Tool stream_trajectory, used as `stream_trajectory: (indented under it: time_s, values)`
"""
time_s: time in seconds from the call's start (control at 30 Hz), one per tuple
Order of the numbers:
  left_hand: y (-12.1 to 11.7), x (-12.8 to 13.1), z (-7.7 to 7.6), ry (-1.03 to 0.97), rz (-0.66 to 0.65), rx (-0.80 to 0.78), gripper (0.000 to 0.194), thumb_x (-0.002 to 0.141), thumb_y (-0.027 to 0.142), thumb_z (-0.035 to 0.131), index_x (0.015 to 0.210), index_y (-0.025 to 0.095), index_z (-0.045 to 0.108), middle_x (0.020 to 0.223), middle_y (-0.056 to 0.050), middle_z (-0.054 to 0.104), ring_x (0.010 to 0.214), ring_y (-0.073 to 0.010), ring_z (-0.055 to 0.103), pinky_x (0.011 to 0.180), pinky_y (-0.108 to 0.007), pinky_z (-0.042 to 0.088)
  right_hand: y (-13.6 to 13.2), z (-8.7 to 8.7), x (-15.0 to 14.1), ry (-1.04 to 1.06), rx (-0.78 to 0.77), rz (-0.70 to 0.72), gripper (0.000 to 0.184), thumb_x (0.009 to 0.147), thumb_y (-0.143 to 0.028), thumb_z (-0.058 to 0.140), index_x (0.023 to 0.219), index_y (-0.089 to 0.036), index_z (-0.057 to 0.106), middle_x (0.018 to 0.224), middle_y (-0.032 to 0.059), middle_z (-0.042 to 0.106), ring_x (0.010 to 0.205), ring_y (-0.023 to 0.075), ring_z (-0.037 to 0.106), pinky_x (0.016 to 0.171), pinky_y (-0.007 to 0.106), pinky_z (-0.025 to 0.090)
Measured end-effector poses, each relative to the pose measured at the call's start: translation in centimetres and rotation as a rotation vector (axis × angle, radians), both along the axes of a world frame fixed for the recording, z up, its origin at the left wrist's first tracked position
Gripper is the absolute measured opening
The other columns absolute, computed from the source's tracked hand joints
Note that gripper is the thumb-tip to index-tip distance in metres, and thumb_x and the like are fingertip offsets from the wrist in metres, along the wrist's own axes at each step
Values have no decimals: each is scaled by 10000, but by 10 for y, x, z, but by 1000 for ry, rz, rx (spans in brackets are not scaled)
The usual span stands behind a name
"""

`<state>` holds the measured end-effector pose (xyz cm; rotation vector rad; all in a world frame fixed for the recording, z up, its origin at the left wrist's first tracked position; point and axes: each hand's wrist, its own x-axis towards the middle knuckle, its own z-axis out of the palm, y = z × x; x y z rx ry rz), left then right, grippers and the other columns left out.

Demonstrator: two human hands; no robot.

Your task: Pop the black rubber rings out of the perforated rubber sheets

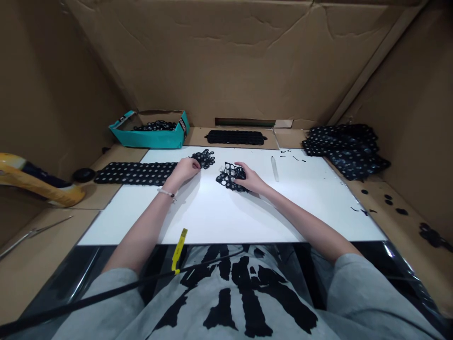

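Observation:
My right hand (250, 179) grips the right side of a small black piece full of round holes (226, 178), with thumb and fingers curled round its edge. White board shows through several of the holes. My left hand (186, 170) has its fingers bent and pressed together beside a loose pile of small black rings (205, 158); what they pinch, if anything, is too small to make out. A long black strip with rows of pale dots (136, 173) lies flat to the left, its right end partly behind my left hand.
Around the white board (226, 222) are a teal-edged box (152, 138) of black pieces, a black rectangular piece (235, 137), a black dotted heap (347, 146), a pale pen-like stick (275, 169), scissors (33, 232) and a yellow tool (46, 184). Black scraps lie rightward.

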<state>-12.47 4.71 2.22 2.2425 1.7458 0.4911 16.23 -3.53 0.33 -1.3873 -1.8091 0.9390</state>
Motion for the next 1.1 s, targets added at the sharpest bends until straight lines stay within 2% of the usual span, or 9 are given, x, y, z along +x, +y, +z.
stream_trajectory:
  time_s: [0.2,0.37,0.5,0.67,0.77,0.87,1.0,1.1]
  values:
    - [13,10,-17,-49,114,167,285,766,158,525,915,161,768,954,-124,753,913,-287,670,809,-330,492,-3,2,-1,-34,13,10,691,745,-321,642,1400,-227,440,1219,94,654,1060,269,621,983,445,458]
    - [22,-4,-7,-137,122,145,225,757,205,592,907,172,756,930,-100,752,887,-257,672,827,-316,494,-3,1,-1,-34,18,18,688,751,-323,636,1403,-236,434,1190,82,667,1059,266,625,980,444,463]
    - [21,-24,2,-28,287,128,234,718,193,644,932,178,739,879,-101,740,873,-276,659,794,-343,492,-4,0,-1,-33,22,24,668,759,-328,628,1395,-247,441,1178,76,673,1048,265,630,972,446,469]
    - [21,-25,-5,80,334,90,213,764,281,656,923,167,740,960,-137,736,935,-304,641,788,-364,478,-4,2,-1,-48,28,27,672,757,-329,629,1396,-239,440,1205,84,662,1063,269,623,972,443,467]
    - [24,-19,-8,70,333,120,199,797,285,620,913,181,744,951,-121,740,927,-293,640,787,-357,470,-3,2,-1,-38,28,31,676,750,-326,636,1393,-243,443,1204,79,663,1065,267,622,978,447,464]
    - [22,-15,-4,51,314,145,196,778,269,626,914,187,742,925,-105,742,917,-286,642,788,-346,468,-2,1,0,-20,21,17,670,751,-329,636,1389,-238,451,1211,81,660,1073,265,620,986,445,462]
    - [8,-5,4,-16,128,105,201,725,281,652,885,191,733,872,-80,735,843,-253,655,754,-312,479,-1,1,0,4,9,25,666,758,-333,632,1389,-235,446,1240,85,649,1092,261,613,997,438,456]
    - [-4,10,1,-4,7,40,158,711,293,658,802,186,731,829,-85,735,809,-262,663,732,-316,484,-2,1,-1,4,6,26,661,761,-332,632,1389,-242,447,1224,83,657,1089,263,614,997,447,454]
